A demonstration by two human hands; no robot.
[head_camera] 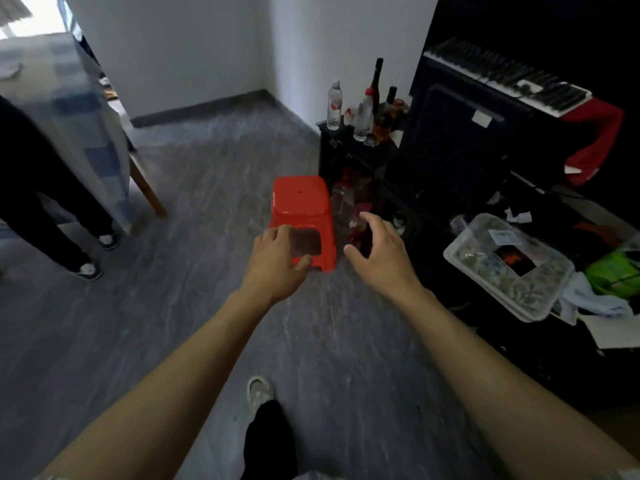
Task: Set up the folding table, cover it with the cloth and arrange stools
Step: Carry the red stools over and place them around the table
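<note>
1. head view: the red stool [300,202] stands upright on the grey floor [194,188], not yet lifted. it is the only stool in sight.
2. the left hand [277,261] overlaps the stool's near lower edge in the picture. its fingers [281,233] are spread and loosely bent and hold nothing. whether they touch the plastic yet, i cannot tell.
3. the right hand [377,251] hangs just right of the stool and apart from it, its fingers [371,219] spread open and empty too.
4. glass jars [344,202] sit on the floor right against the stool's right side. behind them is a black cabinet [349,154] with bottles [375,84] on top.
5. farther right of the stool are a keyboard [505,74] and a clear plastic tub [509,271] among loose clutter.
6. well left of the stool the folding table is up, one wooden leg [149,192] showing. the checked cloth [86,133] hangs over the tabletop. another person's legs [52,209] stand beside it.
7. judged from this, the table and the cloth are done and the stools are what is left. this one is about to be taken in both hands and must then be carried left to the table. no stool shows at the table so far.
8. the jars are close enough that a lift tilted to the right could knock them.
</note>
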